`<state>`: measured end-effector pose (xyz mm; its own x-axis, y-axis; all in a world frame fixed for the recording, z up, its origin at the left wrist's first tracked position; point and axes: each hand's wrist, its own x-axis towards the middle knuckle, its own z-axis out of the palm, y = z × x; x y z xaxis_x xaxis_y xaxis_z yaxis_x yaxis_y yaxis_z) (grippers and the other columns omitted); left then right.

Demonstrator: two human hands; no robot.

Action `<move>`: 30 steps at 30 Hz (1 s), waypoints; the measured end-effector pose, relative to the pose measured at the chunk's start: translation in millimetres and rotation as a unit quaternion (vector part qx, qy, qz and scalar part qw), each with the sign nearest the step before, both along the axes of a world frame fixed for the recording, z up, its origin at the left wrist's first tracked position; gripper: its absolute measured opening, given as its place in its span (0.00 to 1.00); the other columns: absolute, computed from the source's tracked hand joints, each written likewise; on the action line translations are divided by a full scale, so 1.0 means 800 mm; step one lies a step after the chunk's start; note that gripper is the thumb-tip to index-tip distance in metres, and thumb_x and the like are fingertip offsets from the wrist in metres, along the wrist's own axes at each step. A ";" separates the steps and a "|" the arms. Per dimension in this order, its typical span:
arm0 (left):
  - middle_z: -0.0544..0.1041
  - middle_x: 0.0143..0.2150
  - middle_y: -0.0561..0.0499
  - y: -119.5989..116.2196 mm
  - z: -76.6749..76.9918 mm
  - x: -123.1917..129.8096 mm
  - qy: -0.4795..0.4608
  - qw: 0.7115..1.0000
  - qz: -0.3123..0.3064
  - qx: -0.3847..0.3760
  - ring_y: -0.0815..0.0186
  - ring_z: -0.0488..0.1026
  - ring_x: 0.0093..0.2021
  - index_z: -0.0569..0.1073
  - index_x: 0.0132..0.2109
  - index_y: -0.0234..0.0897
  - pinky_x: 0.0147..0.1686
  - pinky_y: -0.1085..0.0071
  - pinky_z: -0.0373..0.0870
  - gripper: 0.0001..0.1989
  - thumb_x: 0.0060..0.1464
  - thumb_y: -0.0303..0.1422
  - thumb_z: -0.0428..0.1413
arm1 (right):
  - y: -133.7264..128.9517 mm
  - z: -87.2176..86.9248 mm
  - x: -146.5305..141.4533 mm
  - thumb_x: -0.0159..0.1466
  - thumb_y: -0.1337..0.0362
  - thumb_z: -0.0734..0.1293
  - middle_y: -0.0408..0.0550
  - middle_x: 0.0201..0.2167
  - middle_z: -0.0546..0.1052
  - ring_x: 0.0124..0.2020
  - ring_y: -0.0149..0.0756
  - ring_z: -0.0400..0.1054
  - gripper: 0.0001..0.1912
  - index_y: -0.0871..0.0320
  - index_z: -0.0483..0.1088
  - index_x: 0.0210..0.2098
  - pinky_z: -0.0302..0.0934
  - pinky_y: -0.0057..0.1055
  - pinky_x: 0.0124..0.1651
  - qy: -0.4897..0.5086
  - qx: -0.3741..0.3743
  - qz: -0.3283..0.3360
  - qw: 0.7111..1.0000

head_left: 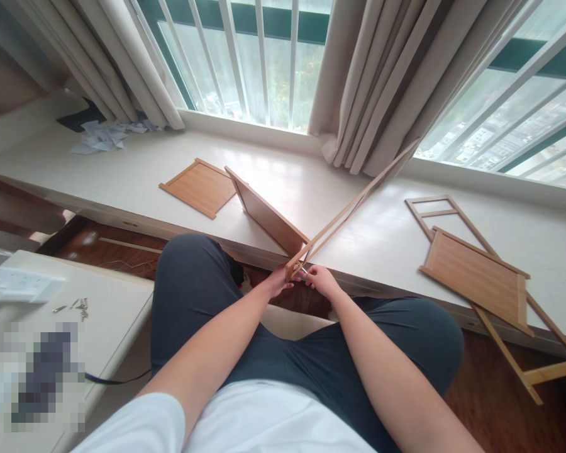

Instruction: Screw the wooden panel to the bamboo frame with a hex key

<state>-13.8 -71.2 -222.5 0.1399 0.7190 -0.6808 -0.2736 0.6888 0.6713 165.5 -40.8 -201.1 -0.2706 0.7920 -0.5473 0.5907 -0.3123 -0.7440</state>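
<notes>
A long wooden frame (353,207) slants up from my lap toward the right curtain. My left hand (279,281) is closed round its lower end. Beside it, my right hand (319,279) pinches a small, thin, light-coloured piece (304,270) against the frame's end; what it is exactly is too small to tell. A wooden panel (268,214) stands tilted on the white ledge, its near corner meeting the frame just above my hands.
The white ledge (136,170) bears a flat wooden panel (200,187), crumpled paper (99,136) and, at right, another panel (481,270) on a wooden frame (504,365) overhanging the edge. Small metal screws (82,306) lie on a side table (117,308).
</notes>
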 end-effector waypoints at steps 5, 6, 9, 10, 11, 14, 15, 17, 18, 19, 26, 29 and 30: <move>0.83 0.50 0.44 0.000 -0.001 -0.001 -0.002 1.000 0.000 -0.001 0.62 0.78 0.42 0.78 0.53 0.40 0.35 0.72 0.63 0.24 0.54 0.48 0.66 | 0.002 -0.001 0.004 0.66 0.64 0.67 0.44 0.25 0.80 0.22 0.29 0.68 0.08 0.57 0.71 0.30 0.58 0.25 0.27 -0.005 0.010 0.003 1.000; 0.83 0.50 0.44 0.000 0.000 -0.001 -0.003 1.000 -0.001 -0.001 0.63 0.78 0.41 0.79 0.52 0.40 0.35 0.72 0.63 0.24 0.54 0.48 0.66 | 0.003 -0.002 0.004 0.67 0.65 0.66 0.45 0.25 0.80 0.22 0.30 0.68 0.08 0.58 0.71 0.31 0.58 0.26 0.28 -0.006 0.010 0.004 1.000; 0.82 0.50 0.44 0.000 0.003 -0.001 -0.006 1.000 0.000 -0.003 0.63 0.77 0.41 0.79 0.51 0.39 0.34 0.72 0.63 0.23 0.53 0.47 0.66 | 0.005 -0.005 0.006 0.67 0.66 0.64 0.45 0.26 0.81 0.22 0.30 0.69 0.09 0.58 0.73 0.31 0.58 0.26 0.28 -0.010 0.006 0.012 1.000; 0.82 0.50 0.44 0.000 0.004 0.000 -0.007 1.000 0.000 -0.003 0.63 0.77 0.41 0.79 0.51 0.39 0.34 0.72 0.63 0.23 0.53 0.47 0.66 | 0.005 -0.006 0.006 0.66 0.66 0.64 0.45 0.26 0.81 0.22 0.30 0.69 0.08 0.58 0.74 0.31 0.59 0.26 0.29 -0.011 0.004 0.015 1.000; 0.82 0.49 0.45 0.000 0.005 0.000 -0.007 1.000 0.001 -0.004 0.64 0.77 0.40 0.79 0.51 0.39 0.34 0.72 0.63 0.23 0.53 0.47 0.67 | 0.005 -0.006 0.006 0.66 0.67 0.64 0.45 0.26 0.81 0.22 0.30 0.69 0.08 0.58 0.74 0.32 0.59 0.26 0.29 -0.013 0.003 0.017 1.000; 0.82 0.49 0.45 0.000 0.006 0.000 -0.007 1.000 0.002 -0.007 0.64 0.76 0.40 0.78 0.51 0.39 0.34 0.72 0.62 0.23 0.53 0.47 0.66 | 0.005 -0.004 0.005 0.65 0.68 0.64 0.45 0.26 0.81 0.23 0.29 0.69 0.08 0.59 0.75 0.32 0.58 0.25 0.29 -0.016 0.007 0.021 1.000; 0.82 0.49 0.45 0.000 0.007 0.001 -0.007 1.000 0.002 -0.008 0.65 0.76 0.40 0.78 0.50 0.39 0.35 0.72 0.62 0.23 0.53 0.47 0.66 | 0.005 -0.003 0.005 0.65 0.69 0.64 0.45 0.26 0.81 0.23 0.29 0.69 0.08 0.59 0.75 0.33 0.58 0.25 0.29 -0.017 0.010 0.022 1.000; 0.82 0.49 0.45 0.001 0.007 0.001 -0.006 1.000 0.002 -0.010 0.65 0.76 0.40 0.78 0.50 0.39 0.35 0.72 0.62 0.22 0.53 0.47 0.66 | 0.004 0.000 0.005 0.66 0.69 0.64 0.45 0.27 0.81 0.23 0.29 0.69 0.08 0.59 0.75 0.32 0.57 0.25 0.28 -0.018 0.013 0.023 0.999; 0.82 0.49 0.46 0.001 0.007 0.001 -0.005 1.000 0.002 -0.010 0.65 0.76 0.40 0.78 0.50 0.39 0.35 0.72 0.62 0.22 0.53 0.47 0.66 | 0.003 0.002 0.004 0.66 0.69 0.64 0.45 0.27 0.82 0.23 0.29 0.68 0.08 0.59 0.75 0.32 0.57 0.25 0.28 -0.018 0.014 0.024 0.999; 0.82 0.49 0.46 0.001 0.007 0.001 -0.005 1.000 0.002 -0.010 0.64 0.76 0.40 0.78 0.50 0.39 0.35 0.71 0.62 0.22 0.53 0.48 0.66 | 0.003 0.003 0.004 0.66 0.69 0.64 0.45 0.27 0.82 0.23 0.29 0.68 0.09 0.59 0.75 0.32 0.57 0.25 0.28 -0.018 0.016 0.026 0.999; 0.82 0.48 0.46 0.001 0.009 0.001 0.001 1.000 0.000 -0.015 0.63 0.76 0.41 0.78 0.50 0.40 0.36 0.71 0.61 0.21 0.53 0.47 0.65 | 0.003 -0.001 0.006 0.65 0.68 0.65 0.46 0.28 0.83 0.24 0.29 0.69 0.09 0.59 0.76 0.30 0.56 0.25 0.29 -0.023 0.038 0.034 0.998; 0.82 0.48 0.46 0.001 0.009 0.001 -0.002 1.000 -0.003 -0.013 0.63 0.76 0.41 0.78 0.50 0.41 0.36 0.71 0.61 0.22 0.53 0.48 0.65 | 0.003 -0.002 0.007 0.64 0.67 0.66 0.46 0.28 0.83 0.25 0.30 0.69 0.10 0.59 0.77 0.29 0.55 0.26 0.29 -0.030 0.054 0.034 0.998; 0.82 0.48 0.46 0.001 0.010 0.001 -0.003 1.000 -0.003 -0.012 0.63 0.76 0.42 0.78 0.50 0.41 0.37 0.70 0.61 0.22 0.53 0.48 0.66 | 0.003 -0.001 0.008 0.64 0.67 0.66 0.46 0.28 0.83 0.25 0.30 0.69 0.10 0.59 0.77 0.28 0.55 0.26 0.29 -0.032 0.058 0.034 0.997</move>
